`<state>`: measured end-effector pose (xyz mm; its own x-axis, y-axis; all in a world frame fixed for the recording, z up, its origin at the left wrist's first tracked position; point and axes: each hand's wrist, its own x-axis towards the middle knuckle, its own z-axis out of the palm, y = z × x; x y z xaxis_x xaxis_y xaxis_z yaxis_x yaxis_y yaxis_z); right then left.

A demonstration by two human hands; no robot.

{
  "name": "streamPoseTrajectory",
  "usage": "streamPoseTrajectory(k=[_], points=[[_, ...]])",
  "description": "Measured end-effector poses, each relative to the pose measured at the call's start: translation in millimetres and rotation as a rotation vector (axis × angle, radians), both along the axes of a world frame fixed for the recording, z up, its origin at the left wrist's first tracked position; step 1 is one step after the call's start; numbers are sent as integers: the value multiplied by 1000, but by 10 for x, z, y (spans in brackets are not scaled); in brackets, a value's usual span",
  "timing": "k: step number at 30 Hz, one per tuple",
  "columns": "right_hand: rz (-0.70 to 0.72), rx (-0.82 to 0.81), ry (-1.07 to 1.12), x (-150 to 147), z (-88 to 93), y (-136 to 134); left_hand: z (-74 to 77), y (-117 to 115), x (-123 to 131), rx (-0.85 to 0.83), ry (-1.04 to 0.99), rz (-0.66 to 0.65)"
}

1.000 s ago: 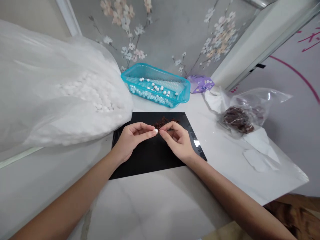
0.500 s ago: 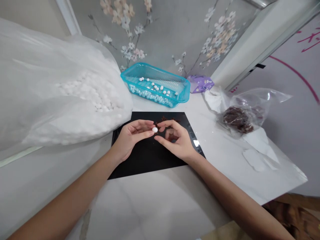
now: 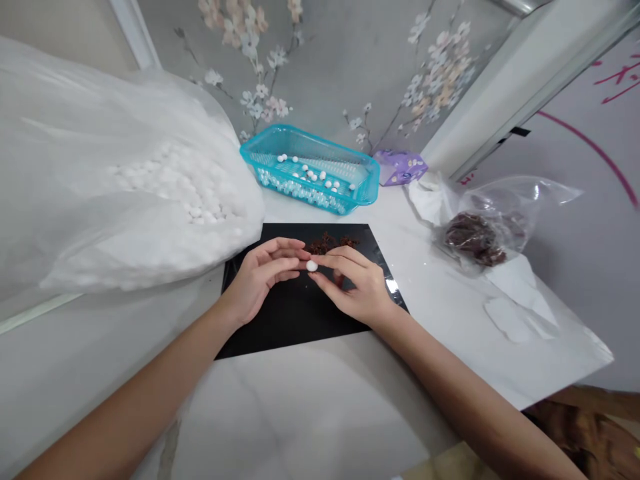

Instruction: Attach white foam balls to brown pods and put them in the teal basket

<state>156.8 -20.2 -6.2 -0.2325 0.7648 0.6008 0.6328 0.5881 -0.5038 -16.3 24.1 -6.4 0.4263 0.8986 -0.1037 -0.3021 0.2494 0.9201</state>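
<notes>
- L hand (image 3: 263,277): grip closed, thumb and forefinger pinch the white ball (image 3: 311,266) from its 9 o'clock side.
- R hand (image 3: 357,287): grip closed on the same ball from 3 o'clock. Forefinger lies over the top, thumb sits under. Other fingers curled in.
- Ball location: we hold it btw. both sets of fingertips, just above the black sheet (image 3: 300,320), near the sheet's far edge. We cannot tell if the ball touches the sheet.
- Brown crumbs (image 3: 327,243): small pile on the sheet at 12 o'clock of the ball, just beside the fingertips. We cannot tell if any crumb is in the grip or in the ball.
- Teal tray (image 3: 371,190): at 12 o'clock beyond the sheet, on the table (image 3: 310,407). It holds a thin scatter of white balls w/ most of the floor still bare.
- White bag (image 3: 100,167): at 10 o'clock, bulging w/ many more white balls.
- Clear bag (image 3: 480,233): at 2 o'clock, w/ a dark brown lump inside, apart from the sheet.
- Progress, our est.: early stage. A few balls are in the tray and one is in hand. The bulk remains in the white bag, and brown stock remains both on the sheet and in the clear bag.
</notes>
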Motion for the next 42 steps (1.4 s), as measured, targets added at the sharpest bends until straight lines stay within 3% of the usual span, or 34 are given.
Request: streamPoseTrajectory(k=[3,6,11,14,18,21,24,25,29,35,40,42], points=[[-12,0,36,15,-26,41,10,15,2,-56,-81,19],[-112,-18,87,76,-15,207,13,25,-5,-104,-129,32],[-320,-87,152,332,213,839,27,20,-30,-147,-174,11],[-467,-111,1,468,392,1253,27,17,-46,-164,-193,5],[-485,-90,-40,275,530,1503,22,24,-65,-194,-220,7],[-354,-23,-54,-247,543,1426,22,37,-74,-246,-245,17],[38,-85,-379,-903,515,1303,25,51,-86,-315,-323,84],[88,-129,-493,-1098,505,1286,27,55,-94,-331,-352,139],[122,-168,-551,-1545,475,1344,34,82,-143,-357,-354,296],[113,-108,-447,-1373,509,1287,33,164,-165,-219,-176,225],[53,-24,94,-882,507,917,80,155,-74,-209,-180,146],[32,-86,254,-650,430,734,85,141,-35,-209,-174,96]])
